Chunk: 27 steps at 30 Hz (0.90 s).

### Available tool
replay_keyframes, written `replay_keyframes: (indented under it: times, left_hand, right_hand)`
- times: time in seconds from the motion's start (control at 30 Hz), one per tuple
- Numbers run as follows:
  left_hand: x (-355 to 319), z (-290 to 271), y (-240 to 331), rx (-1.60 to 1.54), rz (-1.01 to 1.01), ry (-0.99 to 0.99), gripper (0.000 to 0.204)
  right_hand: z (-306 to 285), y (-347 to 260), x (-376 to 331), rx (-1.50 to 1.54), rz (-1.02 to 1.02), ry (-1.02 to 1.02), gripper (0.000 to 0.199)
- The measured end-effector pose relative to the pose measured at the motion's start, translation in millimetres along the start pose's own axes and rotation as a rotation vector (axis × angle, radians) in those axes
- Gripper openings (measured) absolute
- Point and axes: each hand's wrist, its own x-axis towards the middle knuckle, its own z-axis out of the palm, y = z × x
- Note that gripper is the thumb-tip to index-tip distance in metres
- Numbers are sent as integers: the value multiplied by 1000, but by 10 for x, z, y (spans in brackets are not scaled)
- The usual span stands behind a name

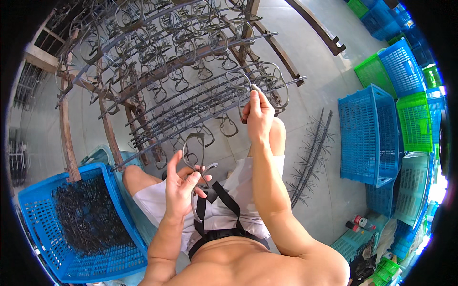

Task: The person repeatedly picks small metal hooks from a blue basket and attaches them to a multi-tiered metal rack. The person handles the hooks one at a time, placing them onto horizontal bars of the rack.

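Observation:
My left hand (182,187) is closed around a thin grey frame (195,138) with two open loops, much like a goggle rim, above my lap. One loop rises past the fingers and the other hangs below them. Farther ahead, my right hand (258,110) pinches a similar looped frame (286,90) near the right end of a metal rack bar (292,81). Its fingers cover part of that frame, and I cannot tell whether it touches the bar. Many more looped frames (179,52) hang in rows on the rack's bars.
A blue basket (112,190) at the left holds a tangled pile of dark thin pieces (90,219). Blue crates (358,138) and green crates (415,119) are stacked along the right. Spiky metal rods (312,157) lie on the floor, and bottles (365,222) sit at lower right.

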Motion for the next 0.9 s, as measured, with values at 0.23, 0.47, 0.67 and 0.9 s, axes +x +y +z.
replay_keyframes:
  times: [0.23,0.47,0.67,0.9]
  left_hand:
    - [40,-72,-10,-229,-148,-75,34]
    - [65,-96,-43,-333,-121,-69,26]
    - [35,-99,-14,-300,-169,-50,25]
    - [32,-97,28,-303,-211,-36,23]
  right_hand:
    - [17,45,-44,-520,-244,-17,27]
    - [161,82,-91,-279,-94,32,27]
    - [121,53,-52,-638,-255,82,26]
    - [-10,58,25,-713,-311,-35,26]
